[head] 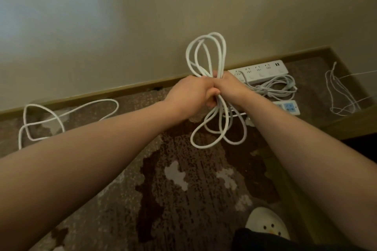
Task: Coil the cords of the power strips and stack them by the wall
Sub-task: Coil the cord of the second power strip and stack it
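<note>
Both hands meet at the picture's centre, each grip closed round the waist of a coiled white cord (206, 55): the left hand (190, 96) wraps the bundle from nine o'clock, the right hand (228, 85) from three o'clock, knuckles touching. Loops stand up toward twelve o'clock and hang down toward six, so the coil is pinched in the middle like a bow.

Beyond the hands, at about two o'clock, a white power strip (263, 72) lies along the wall (142, 16) with its own bundled cord (275, 88) just beside it; a second strip (289, 107) with blue sockets lies nearer, at three o'clock. A loose cord (67, 116) sprawls on the carpet (183, 189) at nine o'clock.

To finish this coil well, I would judge it best to keep one hand clamped on the waist while the other winds the free tail round it snugly, keeping the loops even, before laying it by the wall.
</note>
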A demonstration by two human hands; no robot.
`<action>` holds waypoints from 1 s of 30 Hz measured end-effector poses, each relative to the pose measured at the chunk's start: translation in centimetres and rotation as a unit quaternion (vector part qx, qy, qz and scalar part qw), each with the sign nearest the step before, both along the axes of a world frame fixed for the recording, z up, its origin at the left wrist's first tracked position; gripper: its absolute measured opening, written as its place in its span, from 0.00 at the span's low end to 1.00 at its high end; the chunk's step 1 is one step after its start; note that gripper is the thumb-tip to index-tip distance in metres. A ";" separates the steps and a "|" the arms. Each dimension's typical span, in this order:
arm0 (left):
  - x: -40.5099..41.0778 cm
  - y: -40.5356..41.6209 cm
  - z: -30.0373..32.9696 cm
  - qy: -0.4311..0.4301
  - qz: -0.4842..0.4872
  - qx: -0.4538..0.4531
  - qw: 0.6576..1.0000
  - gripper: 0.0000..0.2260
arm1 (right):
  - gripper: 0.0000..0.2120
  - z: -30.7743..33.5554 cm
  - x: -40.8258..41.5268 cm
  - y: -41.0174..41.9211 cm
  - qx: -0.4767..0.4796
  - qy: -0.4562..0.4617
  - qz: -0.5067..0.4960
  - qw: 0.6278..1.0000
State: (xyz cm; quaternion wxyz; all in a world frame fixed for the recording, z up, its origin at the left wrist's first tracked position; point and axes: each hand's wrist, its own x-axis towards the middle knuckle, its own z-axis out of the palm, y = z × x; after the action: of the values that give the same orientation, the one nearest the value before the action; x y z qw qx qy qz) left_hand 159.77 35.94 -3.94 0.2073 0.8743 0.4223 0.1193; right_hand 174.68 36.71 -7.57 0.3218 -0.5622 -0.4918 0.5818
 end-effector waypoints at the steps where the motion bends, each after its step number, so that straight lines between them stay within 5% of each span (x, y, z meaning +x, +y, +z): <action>1: 0.1 0.1 -0.1 -0.001 0.016 0.013 1.000 0.10 | 0.13 -0.1 0.2 -0.1 -0.014 0.029 -0.005 0.999; 9: 1.4 0.6 -0.3 -0.026 0.087 0.052 0.995 0.09 | 0.19 -0.6 1.2 0.1 -0.096 0.098 -0.023 0.990; 15: -2.2 1.5 -1.3 -0.028 0.064 -0.157 0.985 0.12 | 0.20 -0.6 3.5 0.0 -0.059 0.017 -0.120 0.991; 19: -10.1 2.6 -2.4 0.002 0.127 -0.209 0.970 0.14 | 0.22 -0.6 5.4 0.1 -0.035 -0.051 -0.206 0.977; 24: -12.0 3.7 -1.8 0.026 0.164 -0.170 0.971 0.13 | 0.22 -0.2 3.7 -0.1 -0.024 -0.090 -0.006 0.996; 30: -12.0 6.2 0.3 -0.137 0.261 -0.139 0.945 0.11 | 0.25 0.6 2.3 -0.2 -0.005 -0.180 0.117 0.977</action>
State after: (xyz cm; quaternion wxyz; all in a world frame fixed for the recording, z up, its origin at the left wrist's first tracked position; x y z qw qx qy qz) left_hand 147.75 42.10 -3.67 0.3442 0.6714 0.6154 0.2281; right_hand 176.98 36.55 -6.97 0.1549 -0.5980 -0.6009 0.5072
